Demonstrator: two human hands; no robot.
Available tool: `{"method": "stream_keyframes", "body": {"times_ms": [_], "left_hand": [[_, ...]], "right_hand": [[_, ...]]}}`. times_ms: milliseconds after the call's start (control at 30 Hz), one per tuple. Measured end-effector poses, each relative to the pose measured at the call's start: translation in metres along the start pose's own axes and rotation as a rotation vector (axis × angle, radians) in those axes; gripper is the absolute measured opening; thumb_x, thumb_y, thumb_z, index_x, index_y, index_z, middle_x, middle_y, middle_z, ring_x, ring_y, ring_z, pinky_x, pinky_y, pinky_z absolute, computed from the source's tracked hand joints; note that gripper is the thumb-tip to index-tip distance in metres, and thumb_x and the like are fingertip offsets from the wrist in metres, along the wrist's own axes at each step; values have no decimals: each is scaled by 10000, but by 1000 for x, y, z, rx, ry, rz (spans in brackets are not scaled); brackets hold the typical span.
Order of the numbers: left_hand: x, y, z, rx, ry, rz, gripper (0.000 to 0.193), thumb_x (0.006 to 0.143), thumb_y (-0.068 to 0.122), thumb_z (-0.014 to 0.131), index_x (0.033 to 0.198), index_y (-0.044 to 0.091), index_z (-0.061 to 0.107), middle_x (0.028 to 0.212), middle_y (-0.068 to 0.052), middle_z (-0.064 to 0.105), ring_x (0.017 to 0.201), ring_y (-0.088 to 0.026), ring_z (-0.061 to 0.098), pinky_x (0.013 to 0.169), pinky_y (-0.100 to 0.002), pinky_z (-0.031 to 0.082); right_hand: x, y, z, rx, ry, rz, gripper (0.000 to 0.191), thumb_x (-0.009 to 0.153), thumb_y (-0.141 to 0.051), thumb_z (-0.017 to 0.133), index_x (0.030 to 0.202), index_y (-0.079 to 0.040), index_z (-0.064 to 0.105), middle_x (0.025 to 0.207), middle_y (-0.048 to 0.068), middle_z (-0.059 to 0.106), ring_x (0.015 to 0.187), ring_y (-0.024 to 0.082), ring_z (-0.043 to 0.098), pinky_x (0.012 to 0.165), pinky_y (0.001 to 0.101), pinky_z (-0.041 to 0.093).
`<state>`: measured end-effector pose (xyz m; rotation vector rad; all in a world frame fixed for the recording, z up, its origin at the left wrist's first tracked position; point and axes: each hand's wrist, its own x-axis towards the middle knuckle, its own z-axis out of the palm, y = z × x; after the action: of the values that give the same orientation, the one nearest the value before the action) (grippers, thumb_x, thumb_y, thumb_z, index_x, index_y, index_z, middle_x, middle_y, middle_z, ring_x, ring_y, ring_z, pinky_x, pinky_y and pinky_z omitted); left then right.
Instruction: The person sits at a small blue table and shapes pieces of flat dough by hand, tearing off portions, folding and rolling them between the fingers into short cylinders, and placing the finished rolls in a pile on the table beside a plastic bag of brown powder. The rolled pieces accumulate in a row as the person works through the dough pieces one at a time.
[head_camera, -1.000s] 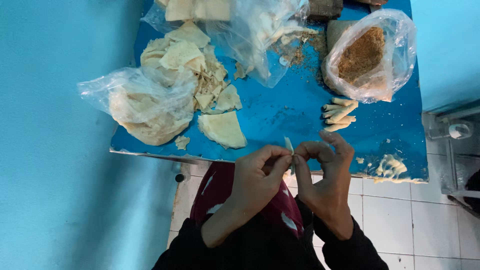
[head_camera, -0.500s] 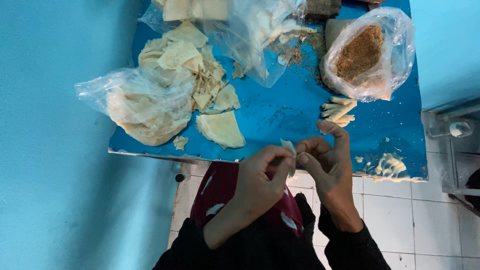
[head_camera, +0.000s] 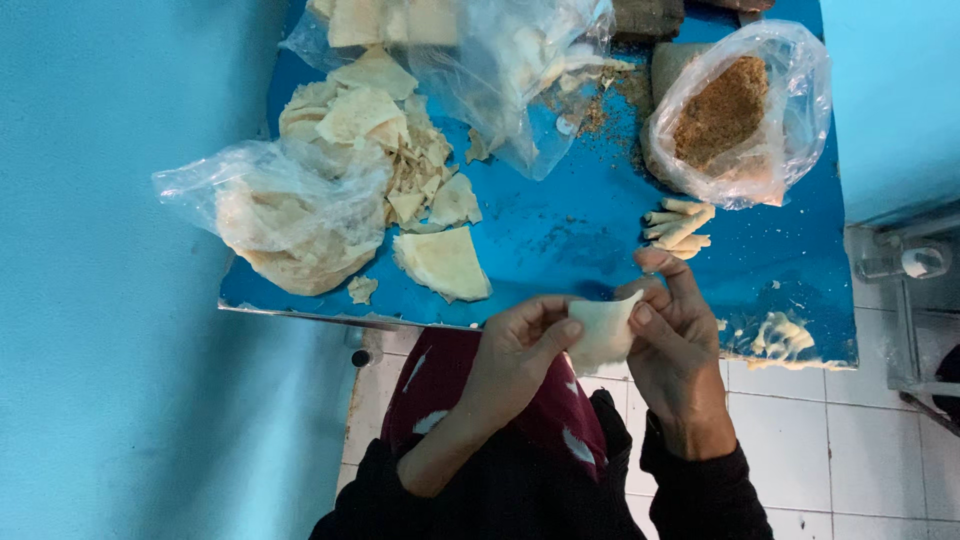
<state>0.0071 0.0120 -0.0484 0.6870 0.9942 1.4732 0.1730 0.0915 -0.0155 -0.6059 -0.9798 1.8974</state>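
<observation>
While your left hand (head_camera: 520, 345) and right hand (head_camera: 675, 320) meet just off the near edge of the blue counter (head_camera: 560, 240), both pinch one pale pastry sheet (head_camera: 603, 330) between thumbs and fingertips, held in the air above your lap. It looks like the folding or rolling stage. A cut wedge of pastry (head_camera: 443, 262) lies near your left hand, finished rolls (head_camera: 680, 225) near your right, beside the bag of brown filling (head_camera: 725, 110). Turning the sheet calls for a light, even grip so it doesn't tear.
</observation>
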Motion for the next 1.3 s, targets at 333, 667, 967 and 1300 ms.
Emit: {"method": "stream_keyframes", "body": {"times_ms": [333, 667, 967, 1300], "left_hand": [[-9, 5, 12, 39, 161, 136, 144, 961, 62, 715, 1064, -39, 722, 937, -54, 763, 856, -85, 723, 775, -235, 597], [-14, 26, 20, 312, 188, 243, 118, 950, 72, 745, 1039, -4, 761, 956, -70, 799, 846, -85, 751, 726, -225, 611], [-13, 27, 21, 306, 186, 235, 125, 950, 99, 756, 1014, -6, 735, 927, -64, 790, 812, -71, 745, 691, -225, 612], [-13, 32, 21, 351, 164, 218, 141, 938, 133, 770, 993, 8, 734, 889, -67, 796, 813, -97, 778, 708, -236, 633]], "right_hand": [[-17, 8, 27, -769, 167, -402, 723, 929, 169, 660, 1513, -65, 304, 1149, 131, 656, 1046, 174, 666, 929, 327, 579], [-22, 3, 37, -605, 154, -206, 681, 903, 160, 658, 1471, -60, 355, 1087, 175, 700, 1040, 204, 715, 885, 345, 622], [-22, 2, 36, -644, 216, -160, 610, 905, 144, 654, 1428, -39, 400, 1017, 166, 734, 1011, 214, 738, 880, 341, 623], [-22, 3, 33, -656, 190, -188, 644, 920, 130, 666, 1457, -52, 359, 1015, 157, 726, 973, 195, 724, 830, 314, 606]]}}
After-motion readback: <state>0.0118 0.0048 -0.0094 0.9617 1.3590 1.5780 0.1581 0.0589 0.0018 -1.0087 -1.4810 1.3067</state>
